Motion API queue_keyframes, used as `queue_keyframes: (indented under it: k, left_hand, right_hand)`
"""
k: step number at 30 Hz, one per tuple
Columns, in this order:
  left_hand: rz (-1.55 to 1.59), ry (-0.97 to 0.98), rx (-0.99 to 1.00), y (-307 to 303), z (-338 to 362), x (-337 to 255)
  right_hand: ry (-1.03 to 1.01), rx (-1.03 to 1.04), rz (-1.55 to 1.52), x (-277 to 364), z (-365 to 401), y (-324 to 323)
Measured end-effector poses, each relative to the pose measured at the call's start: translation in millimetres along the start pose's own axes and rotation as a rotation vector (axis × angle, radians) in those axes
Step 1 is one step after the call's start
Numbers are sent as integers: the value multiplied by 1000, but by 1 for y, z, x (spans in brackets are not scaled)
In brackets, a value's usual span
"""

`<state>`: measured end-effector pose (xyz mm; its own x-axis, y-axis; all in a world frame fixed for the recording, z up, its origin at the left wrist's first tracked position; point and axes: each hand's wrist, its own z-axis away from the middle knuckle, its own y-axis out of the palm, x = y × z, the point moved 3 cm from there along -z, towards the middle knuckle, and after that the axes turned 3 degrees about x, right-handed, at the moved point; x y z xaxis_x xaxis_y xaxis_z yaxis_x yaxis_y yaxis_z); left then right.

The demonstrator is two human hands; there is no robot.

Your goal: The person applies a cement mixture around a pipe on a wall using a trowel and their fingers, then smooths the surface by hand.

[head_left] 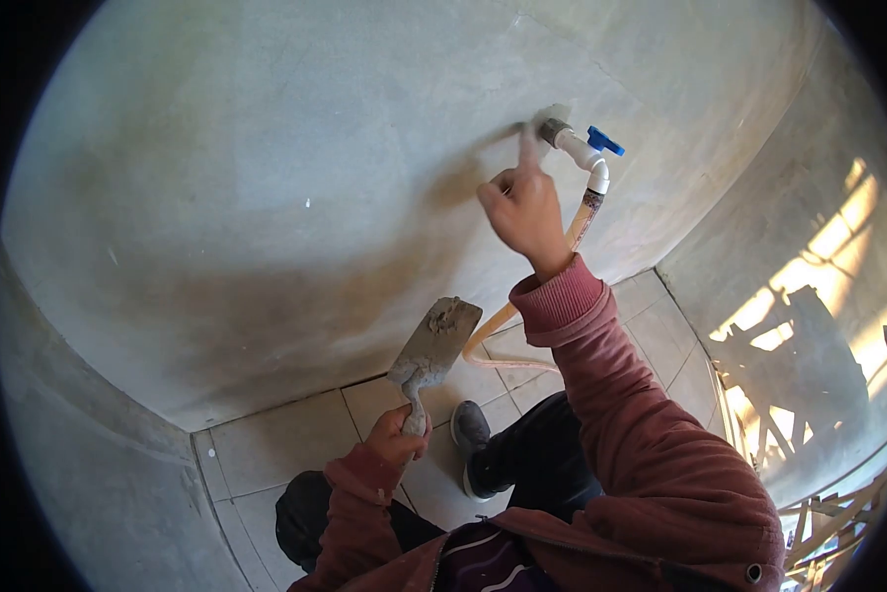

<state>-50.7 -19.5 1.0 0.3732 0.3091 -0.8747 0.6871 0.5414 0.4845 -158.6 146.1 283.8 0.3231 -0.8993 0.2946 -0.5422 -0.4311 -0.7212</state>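
My left hand (pixel 401 435) grips the handle of a trowel (pixel 435 341) with a lump of wet mortar on its blade, held low near the floor. My right hand (pixel 522 205) is raised to the grey plastered wall (pixel 266 178), its index finger pressing on the plaster just left of a white tap (pixel 577 150) with a blue handle. The other fingers are curled in and hold nothing. A pale hose (pixel 581 219) hangs down from the tap behind my right wrist.
The hose runs on across the tiled floor (pixel 285 439). My knees and one dark shoe (pixel 471 431) are below. Wooden slats (pixel 838 513) and sunlit patches lie along the right wall.
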Motion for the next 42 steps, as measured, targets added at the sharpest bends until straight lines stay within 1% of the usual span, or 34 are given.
queue_keyframes:
  k: [2, 3, 4, 6, 7, 9, 10, 12, 14, 16, 17, 20, 21, 23, 27, 29, 30, 32, 34, 36, 37, 38, 40, 41, 42]
  left_hand:
    - [-21, -9, -2, 0, 1, -2]
    - [-44, -13, -2, 1, 1, -3]
    - [-43, -14, -1, 1, 2, -3]
    - [-12, -32, 19, 1, 2, -1]
    - [-11, -33, 20, 2, 2, -2]
    - [-23, -26, 6, 3, 3, -4]
    - [-27, -23, 4, 3, 3, -4]
    - [-47, -22, -17, 1, 2, -2]
    - [-31, -9, -22, -2, 1, 2]
    - [-11, -15, -15, -1, 3, 5]
    - [-19, -19, -30, 0, 3, 3]
    - [-51, -38, -28, -1, 5, 2]
    - [-73, -50, -14, -1, 4, 2]
    - [-46, -41, -7, -2, 3, 3]
    - [-28, -14, -27, -1, 5, 2]
    - [-20, -11, -21, -2, 4, 3]
    - [-11, -13, -13, -2, 4, 3]
    - [-16, -12, -9, -2, 6, 0]
    - [-22, -8, -1, -1, 6, -2]
    - [-38, -19, 1, -1, 7, -2]
    - [-38, -20, 4, -1, 6, -2]
    - [-17, -23, 3, -1, 6, -1]
    - [4, -25, 0, -1, 7, 1]
    - [-11, -15, 5, -1, 6, 1]
    - [-25, -2, 9, -2, 5, 0]
  right_hand:
    - [137, -101, 60, -4, -5, -11]
    - [166, -82, 101, -9, -12, -12]
    - [167, -81, 103, -12, -15, -8]
    - [115, -124, 244, -16, -17, 3]
    - [116, -125, 246, -17, -13, 7]
    - [134, -61, 403, -16, 3, 16]
    - [132, -64, 400, -17, 9, 16]
    - [239, 85, 456, -24, 19, 17]
    - [234, 90, 448, -27, 18, 14]
    - [16, -94, 353, -20, 7, 3]
    - [76, -101, 400, -20, -1, 0]
    - [147, -67, 447, -18, -6, 1]
    - [144, -69, 446, -19, -4, 3]
    - [233, 20, 475, -27, 6, 9]
    - [289, 37, 470, -38, 17, 10]
    - [310, 15, 324, -42, 14, 9]
    - [306, 15, 322, -40, 11, 8]
    - [305, -140, 117, -39, 4, 2]
    - [275, -139, 99, -30, -4, 4]
    - [148, -33, -70, -10, -5, 9]
    - [104, -35, -63, 5, -2, 4]
    - [107, -33, -61, 5, -2, 3]
    - [125, -244, 120, 5, -6, -8]
    - [194, -198, 247, 4, -9, -12]
    - [187, -198, 247, 6, -11, -14]
